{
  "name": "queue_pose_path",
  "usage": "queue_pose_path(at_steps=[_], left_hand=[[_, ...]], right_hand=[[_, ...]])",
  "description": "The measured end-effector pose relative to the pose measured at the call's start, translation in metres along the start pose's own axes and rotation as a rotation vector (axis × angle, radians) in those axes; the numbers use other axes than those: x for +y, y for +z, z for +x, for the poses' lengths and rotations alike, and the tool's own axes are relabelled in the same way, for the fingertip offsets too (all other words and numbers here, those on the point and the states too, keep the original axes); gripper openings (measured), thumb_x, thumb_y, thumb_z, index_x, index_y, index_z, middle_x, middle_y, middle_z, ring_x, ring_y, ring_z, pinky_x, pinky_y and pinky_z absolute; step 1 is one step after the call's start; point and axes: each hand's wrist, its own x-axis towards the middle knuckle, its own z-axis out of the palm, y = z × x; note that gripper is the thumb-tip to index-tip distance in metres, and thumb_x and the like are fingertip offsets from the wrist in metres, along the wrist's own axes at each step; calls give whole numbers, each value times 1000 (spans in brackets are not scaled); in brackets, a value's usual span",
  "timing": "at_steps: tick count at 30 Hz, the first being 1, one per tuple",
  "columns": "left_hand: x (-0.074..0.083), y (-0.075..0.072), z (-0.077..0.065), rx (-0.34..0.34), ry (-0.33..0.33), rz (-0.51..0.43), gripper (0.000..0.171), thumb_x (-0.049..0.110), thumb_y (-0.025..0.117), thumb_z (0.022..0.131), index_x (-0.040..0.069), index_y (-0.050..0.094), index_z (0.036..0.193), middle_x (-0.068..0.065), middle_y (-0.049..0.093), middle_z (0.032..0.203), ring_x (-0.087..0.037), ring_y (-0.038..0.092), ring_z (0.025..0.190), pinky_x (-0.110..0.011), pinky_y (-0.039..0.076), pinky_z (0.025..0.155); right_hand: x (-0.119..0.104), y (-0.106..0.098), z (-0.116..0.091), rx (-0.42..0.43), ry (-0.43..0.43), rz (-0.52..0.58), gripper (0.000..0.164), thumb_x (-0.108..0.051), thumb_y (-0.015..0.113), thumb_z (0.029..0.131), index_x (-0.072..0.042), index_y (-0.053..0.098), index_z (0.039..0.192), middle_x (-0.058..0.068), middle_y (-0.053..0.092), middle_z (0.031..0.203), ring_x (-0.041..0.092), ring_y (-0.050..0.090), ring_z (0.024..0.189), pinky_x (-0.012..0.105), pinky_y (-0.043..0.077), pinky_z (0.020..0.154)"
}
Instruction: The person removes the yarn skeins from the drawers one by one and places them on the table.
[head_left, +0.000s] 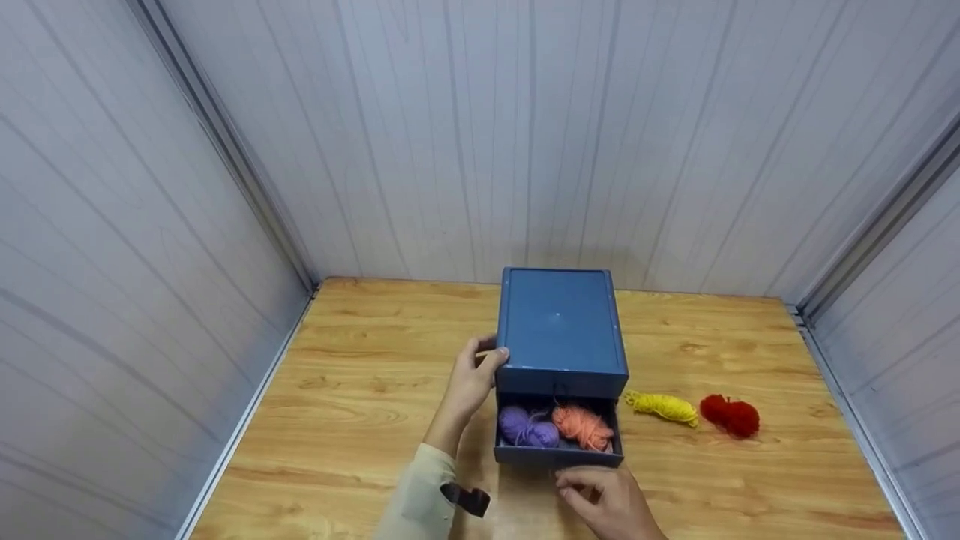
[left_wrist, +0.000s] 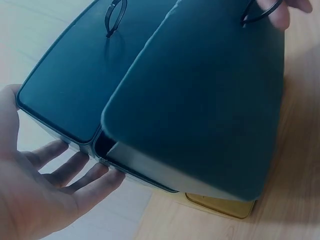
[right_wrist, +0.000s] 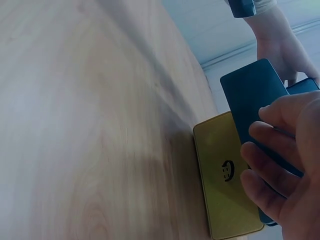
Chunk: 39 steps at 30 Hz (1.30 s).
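Blue drawer unit stands on the wood-grain counter, its open drawer pulled out toward the person. Left hand is at the unit's left side: fingers spread and fairly straight against the side wall, thumb at the front upper corner. Right hand is directly in front of the open drawer, fingers bent and curled at its black loop pull, with a fingertip inside the loop as seen from the left wrist. Drawer contents: 2 bundles, purple yarn at left and coral yarn at right, both behind the drawer front and apart from the fingers. A closed blue upper drawer sits above; a yellow lower drawer sits below. Right of the unit lie yellow yarn, nearer, and red yarn, farther out
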Motion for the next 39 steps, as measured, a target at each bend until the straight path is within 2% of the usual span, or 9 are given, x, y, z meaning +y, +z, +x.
queue_pose_path(at_steps=[3,8,17,27,30,33,39], left_hand=[[0,0,0,4,0,1,49,24,62,100,-1,52,141,-21,56,133,-24,63,110,-37,58,89],[1,-1,0,-18,-5,-18,50,24,60,101,-1,51,142,-20,55,135,-23,63,112,-36,58,90],[2,-2,0,-28,-2,-12,50,26,61,101,1,51,143,-18,54,137,-23,62,115,-37,57,92],[0,-2,-1,-12,8,3,50,26,61,101,2,52,143,-18,55,136,-23,62,113,-36,57,89],[-1,-2,-1,-14,7,3,51,26,62,100,1,51,143,-19,55,136,-23,62,113,-36,57,89],[-1,-2,0,-21,5,-1,51,26,62,100,1,51,143,-19,55,135,-24,62,113,-37,57,89],[-1,-2,0,-33,4,-24,50,25,61,100,1,51,143,-18,54,135,-24,62,113,-37,58,90]], right_hand=[[0,-4,-4,-22,-33,4,9,-19,74,95,-24,81,97,0,79,96,0,65,72,23,54,60],[0,-8,-8,-85,-61,-33,10,-18,74,93,-25,81,96,-6,79,96,-3,62,70,23,53,59],[-3,-13,-15,-191,-16,-50,9,-20,73,94,-23,81,97,-10,77,98,-6,61,75,21,52,61],[-1,-15,-21,-288,11,46,17,-21,67,99,-12,80,106,-3,78,104,-4,64,83,22,55,65],[-2,-17,-22,-288,-12,57,20,-18,67,99,-10,78,114,3,78,104,-4,64,83,23,55,65],[-7,-19,-24,-257,-18,51,24,-19,68,99,-9,76,119,4,77,104,-4,62,79,23,54,64],[-18,-25,-28,-116,-124,-7,19,-18,75,94,-12,77,111,-2,76,95,-5,60,77,22,53,60]])
